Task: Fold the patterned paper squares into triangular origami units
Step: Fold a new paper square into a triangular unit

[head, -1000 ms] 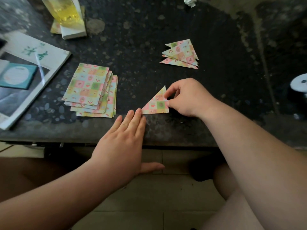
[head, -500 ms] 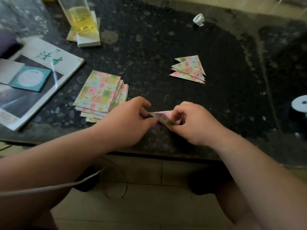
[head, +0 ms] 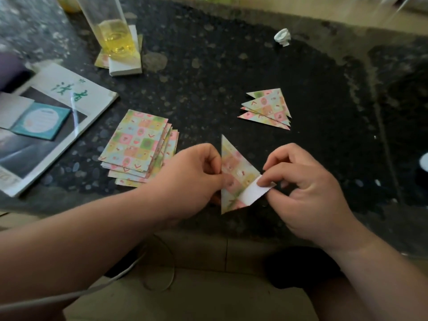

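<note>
A patterned paper triangle (head: 234, 172) is held up near the front edge of the dark stone table (head: 208, 77). My left hand (head: 192, 177) pinches its long left edge. My right hand (head: 305, 184) pinches the right corner, which is turned over and shows its white back. To the left lies a stack of unfolded patterned squares (head: 139, 144). Behind the hands rests a small pile of folded triangles (head: 267, 108).
A magazine (head: 53, 119) with a teal card lies at the left. A tall glass of yellow liquid (head: 111, 28) stands on a white block at the back left. A crumpled white scrap (head: 283, 37) sits at the back. A white cable hangs below the table edge.
My left hand came off the table edge and took the triangle's left side. The triangle was lifted and turned upright, and its right corner is now folded over.
</note>
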Demonstrator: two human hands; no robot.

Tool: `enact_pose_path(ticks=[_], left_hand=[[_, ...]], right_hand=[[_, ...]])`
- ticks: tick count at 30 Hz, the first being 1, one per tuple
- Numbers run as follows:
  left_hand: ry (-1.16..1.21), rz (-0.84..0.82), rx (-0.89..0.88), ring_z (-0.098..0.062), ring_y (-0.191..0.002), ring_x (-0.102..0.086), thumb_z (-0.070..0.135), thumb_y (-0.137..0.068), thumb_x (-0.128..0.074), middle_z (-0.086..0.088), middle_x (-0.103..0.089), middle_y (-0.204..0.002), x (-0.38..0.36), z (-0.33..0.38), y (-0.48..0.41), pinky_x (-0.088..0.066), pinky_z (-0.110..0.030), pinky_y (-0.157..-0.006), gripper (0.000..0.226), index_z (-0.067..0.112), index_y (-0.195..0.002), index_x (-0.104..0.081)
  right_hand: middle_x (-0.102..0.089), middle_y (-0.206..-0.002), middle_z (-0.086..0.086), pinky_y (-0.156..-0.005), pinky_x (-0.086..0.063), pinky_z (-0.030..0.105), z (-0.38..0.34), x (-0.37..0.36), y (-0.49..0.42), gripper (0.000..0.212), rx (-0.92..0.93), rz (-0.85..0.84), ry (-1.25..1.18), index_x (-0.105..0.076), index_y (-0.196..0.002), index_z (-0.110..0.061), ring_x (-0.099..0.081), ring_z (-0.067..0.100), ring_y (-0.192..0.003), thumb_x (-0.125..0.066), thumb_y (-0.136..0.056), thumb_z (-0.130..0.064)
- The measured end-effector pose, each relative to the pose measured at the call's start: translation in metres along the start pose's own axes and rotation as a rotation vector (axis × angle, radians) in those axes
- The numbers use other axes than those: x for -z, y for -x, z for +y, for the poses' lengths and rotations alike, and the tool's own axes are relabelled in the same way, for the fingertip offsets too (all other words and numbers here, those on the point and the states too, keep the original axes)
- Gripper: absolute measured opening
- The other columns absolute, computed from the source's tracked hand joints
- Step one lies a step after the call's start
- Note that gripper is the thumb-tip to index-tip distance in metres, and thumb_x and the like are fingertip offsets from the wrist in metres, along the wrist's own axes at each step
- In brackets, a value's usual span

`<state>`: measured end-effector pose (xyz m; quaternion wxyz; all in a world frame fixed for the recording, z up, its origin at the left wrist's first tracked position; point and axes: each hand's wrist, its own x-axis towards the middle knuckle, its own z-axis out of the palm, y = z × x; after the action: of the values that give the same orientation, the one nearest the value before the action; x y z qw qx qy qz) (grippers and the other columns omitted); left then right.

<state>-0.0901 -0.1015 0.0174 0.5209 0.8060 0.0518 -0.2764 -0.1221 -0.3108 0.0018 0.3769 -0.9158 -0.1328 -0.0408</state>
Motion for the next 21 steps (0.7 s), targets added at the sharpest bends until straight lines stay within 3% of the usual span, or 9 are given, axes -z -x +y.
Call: enact_pose_path(ticks=[3, 6, 10, 15, 21], left_hand=[[0.067, 0.098, -0.042, -0.011, -0.079, -0.074, 0.01, -0.094, -0.07, 0.005, -0.077, -0.082, 0.001, -0.004, -0.007, -0.062, -0.041, -0.078, 0.02, 0.023, -0.081, -0.063], [0.141, 0.098, -0.067, -0.008, -0.086, -0.074, 0.008, -0.096, -0.067, 0.011, -0.077, -0.088, -0.001, -0.005, -0.008, -0.062, -0.041, -0.084, 0.022, 0.028, -0.091, -0.073], [0.194, 0.057, -0.092, -0.012, -0.093, -0.075, 0.009, -0.097, -0.067, 0.01, -0.077, -0.099, -0.003, -0.007, -0.009, -0.062, -0.041, -0.084, 0.025, 0.031, -0.105, -0.076], [0.38, 0.022, -0.107, -0.02, -0.1, -0.074, 0.002, -0.095, -0.066, 0.0, -0.078, -0.105, -0.007, -0.01, -0.005, -0.058, -0.045, -0.092, 0.03, 0.026, -0.109, -0.076], [0.499, -0.014, -0.149, -0.022, -0.104, -0.074, -0.002, -0.094, -0.065, -0.005, -0.076, -0.112, -0.007, -0.009, -0.002, -0.057, -0.044, -0.095, 0.033, 0.018, -0.12, -0.07]], right_hand=[[-0.058, -0.101, -0.013, -0.066, -0.049, 0.016, 0.0, 0.0, -0.002, 0.029, -0.048, 0.008, -0.058, -0.076, -0.077, -0.023, -0.06, 0.013, -0.088, -0.073, -0.08, 0.006], [-0.06, -0.11, -0.016, -0.077, -0.052, 0.02, 0.0, 0.001, -0.001, 0.035, -0.158, -0.054, -0.177, -0.078, -0.077, -0.025, -0.062, 0.011, -0.099, -0.064, -0.088, 0.005], [-0.07, -0.11, -0.013, -0.085, -0.054, 0.02, -0.005, 0.001, -0.005, 0.029, -0.279, -0.135, -0.451, -0.08, -0.085, -0.024, -0.065, 0.008, -0.11, -0.053, -0.088, -0.014], [-0.078, -0.097, 0.001, -0.076, -0.062, 0.032, -0.013, -0.007, -0.006, 0.008, -0.411, -0.061, -0.634, -0.08, -0.085, -0.019, -0.075, 0.018, -0.094, -0.074, -0.087, -0.013], [-0.074, -0.085, 0.005, -0.076, -0.062, 0.046, -0.017, -0.015, -0.011, 0.019, -0.518, 0.084, -0.831, -0.068, -0.076, -0.024, -0.076, 0.029, -0.087, -0.082, -0.063, -0.022]])
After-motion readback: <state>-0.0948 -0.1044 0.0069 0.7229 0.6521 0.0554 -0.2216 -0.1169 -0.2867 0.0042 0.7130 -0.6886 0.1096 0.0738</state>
